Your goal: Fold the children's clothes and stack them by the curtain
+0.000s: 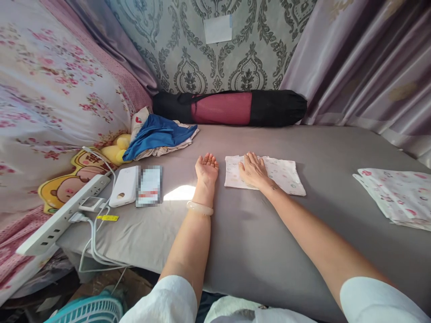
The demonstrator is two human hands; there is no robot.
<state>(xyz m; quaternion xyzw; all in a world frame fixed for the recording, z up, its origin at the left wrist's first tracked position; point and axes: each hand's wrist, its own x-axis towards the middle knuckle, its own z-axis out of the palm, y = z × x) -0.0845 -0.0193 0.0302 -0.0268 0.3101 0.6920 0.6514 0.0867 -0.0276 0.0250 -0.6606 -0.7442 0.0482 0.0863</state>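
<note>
A folded white cloth with small coloured prints (pixel 283 175) lies flat on the grey bed sheet (pixel 256 242). My right hand (pixel 255 170) rests palm down on its left part, fingers stretched out, covering some of the print. Just left of the cloth, apart from it, my left hand (pixel 207 168) lies palm up with its fingers extended and nothing in it. A pale bangle (pixel 200 208) circles my left wrist. Farther right sits a stack of similar folded printed cloth (pixel 400 197), cut off by the view's edge.
Left of my arm lie a phone (pixel 149 186), a white power bank (pixel 124 187) and a power strip (pixel 63 213) with cables. Behind them is a heap with a blue cloth (pixel 160 137). A black and red rolled bag (pixel 222 108) lies along the wall. A teal fan (pixel 90 309) stands below.
</note>
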